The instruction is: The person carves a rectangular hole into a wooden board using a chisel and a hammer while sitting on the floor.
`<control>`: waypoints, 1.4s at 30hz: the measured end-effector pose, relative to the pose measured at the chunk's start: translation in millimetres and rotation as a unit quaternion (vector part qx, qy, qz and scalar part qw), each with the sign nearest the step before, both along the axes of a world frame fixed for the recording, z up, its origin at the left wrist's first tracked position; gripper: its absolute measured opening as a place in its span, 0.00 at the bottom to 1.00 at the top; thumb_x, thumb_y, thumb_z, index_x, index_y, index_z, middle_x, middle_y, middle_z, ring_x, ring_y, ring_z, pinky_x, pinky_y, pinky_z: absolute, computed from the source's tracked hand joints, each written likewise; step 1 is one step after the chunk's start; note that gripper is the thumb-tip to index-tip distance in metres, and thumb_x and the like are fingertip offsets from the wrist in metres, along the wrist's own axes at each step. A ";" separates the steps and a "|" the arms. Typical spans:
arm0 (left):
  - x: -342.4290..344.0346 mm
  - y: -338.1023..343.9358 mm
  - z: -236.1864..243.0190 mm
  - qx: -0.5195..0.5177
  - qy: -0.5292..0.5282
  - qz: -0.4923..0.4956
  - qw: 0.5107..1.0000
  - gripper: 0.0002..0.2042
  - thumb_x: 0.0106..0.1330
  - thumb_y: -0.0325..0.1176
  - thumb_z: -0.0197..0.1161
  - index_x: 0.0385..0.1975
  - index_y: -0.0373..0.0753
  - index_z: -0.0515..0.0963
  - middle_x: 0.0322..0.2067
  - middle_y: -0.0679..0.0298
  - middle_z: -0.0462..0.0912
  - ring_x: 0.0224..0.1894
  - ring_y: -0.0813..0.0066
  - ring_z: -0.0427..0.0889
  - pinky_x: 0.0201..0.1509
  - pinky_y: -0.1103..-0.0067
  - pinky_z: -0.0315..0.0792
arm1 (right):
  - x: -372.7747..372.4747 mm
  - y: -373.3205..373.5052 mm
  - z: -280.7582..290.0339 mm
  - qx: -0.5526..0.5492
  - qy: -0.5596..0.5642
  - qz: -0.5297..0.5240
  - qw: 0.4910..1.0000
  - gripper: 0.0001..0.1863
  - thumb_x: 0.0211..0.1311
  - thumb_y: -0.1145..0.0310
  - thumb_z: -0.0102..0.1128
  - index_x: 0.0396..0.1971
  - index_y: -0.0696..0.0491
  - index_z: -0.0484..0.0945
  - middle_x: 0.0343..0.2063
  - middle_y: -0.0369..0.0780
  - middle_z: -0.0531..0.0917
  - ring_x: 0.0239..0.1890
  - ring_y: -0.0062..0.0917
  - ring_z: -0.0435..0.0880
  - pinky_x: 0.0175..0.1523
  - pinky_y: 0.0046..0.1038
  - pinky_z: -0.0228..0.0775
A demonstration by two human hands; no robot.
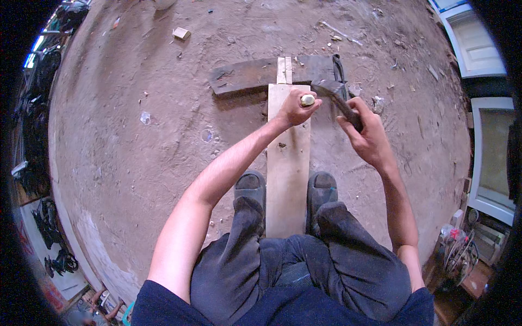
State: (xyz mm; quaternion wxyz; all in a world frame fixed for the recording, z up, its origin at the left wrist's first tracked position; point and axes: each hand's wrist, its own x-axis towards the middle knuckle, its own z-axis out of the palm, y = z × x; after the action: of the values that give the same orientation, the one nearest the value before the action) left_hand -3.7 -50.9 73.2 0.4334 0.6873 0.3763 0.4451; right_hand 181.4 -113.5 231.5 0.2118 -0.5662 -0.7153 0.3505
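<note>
My left hand (295, 108) grips an upright tool, probably a chisel, by its pale rounded handle (308, 100) over the far end of a light wooden board (288, 168); its blade is hidden. My right hand (367, 136) is closed on the dark handle of a hammer (326, 86), whose metal head is just right of the tool. The board runs lengthwise between my feet toward my body. Its narrow split end piece (283, 69) lies over a weathered dark plank (239, 76) set crosswise on the ground. A dark metal item (338, 68) is at that plank's right.
Dusty ground (136, 163) with scraps and a small wood block (181, 33) surrounds me. White framed panes (476, 152) and cluttered material (457, 250) line the right side; dark cables and bundles (54, 255) line the left. My sandalled feet (322, 185) flank the board.
</note>
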 end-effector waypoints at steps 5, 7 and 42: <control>10.8 -1.5 -0.8 0.018 0.071 -0.055 0.996 0.05 0.51 0.27 0.62 0.23 0.34 0.73 0.20 0.61 0.77 0.23 0.76 0.71 0.27 0.72 0.67 | 4.6 -5.9 -24.4 -0.046 -0.079 0.032 0.995 0.12 0.60 0.66 0.59 0.39 0.54 0.69 0.18 0.49 0.76 0.22 0.40 0.78 0.29 0.35 0.66; 13.2 -3.7 1.6 0.001 0.024 -0.040 0.999 0.05 0.51 0.27 0.62 0.24 0.34 0.74 0.20 0.62 0.77 0.24 0.76 0.72 0.27 0.72 0.68 | 5.2 -7.4 -25.7 -0.048 -0.044 0.016 0.998 0.12 0.60 0.66 0.61 0.38 0.55 0.70 0.16 0.45 0.75 0.20 0.34 0.75 0.27 0.33 0.64; -2.1 -2.7 -26.2 -0.025 -0.004 0.017 1.000 0.15 0.59 0.31 0.62 0.13 0.33 0.68 0.09 0.62 0.64 0.15 0.79 0.61 0.19 0.73 0.60 | -8.1 -30.8 -17.0 0.114 0.270 -0.099 0.951 0.11 0.68 0.68 0.54 0.26 0.56 0.71 0.14 0.28 0.69 0.14 0.09 0.64 0.18 0.16 0.51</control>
State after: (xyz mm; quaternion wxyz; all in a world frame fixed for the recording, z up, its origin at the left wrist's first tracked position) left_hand -5.8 -53.7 47.0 0.4446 0.6676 0.3973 0.4459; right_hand 173.3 -144.3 214.5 0.4937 -0.4902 -0.6069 0.3842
